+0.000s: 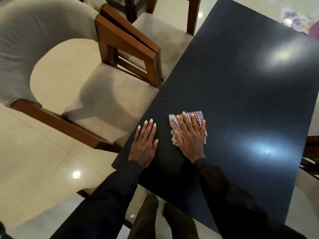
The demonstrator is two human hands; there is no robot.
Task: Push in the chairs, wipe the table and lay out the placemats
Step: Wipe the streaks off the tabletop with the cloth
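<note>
Cloth (195,116), checked, in the head view: pressed to the dark worktop (241,83) near its front-left corner by the right hand (189,137), fingers (187,122) straight and spread. Left hand (144,144) lies flat, holding nothing, nearer the worktop's left edge. Best wiped with even pressure and overlapping strokes.

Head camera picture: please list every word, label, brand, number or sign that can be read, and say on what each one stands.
No text can be read anywhere.
The colourful printed sheet at the far corner of the table is too blurred to tell whether it carries words.
The checked cloth shows only its pattern.
</note>
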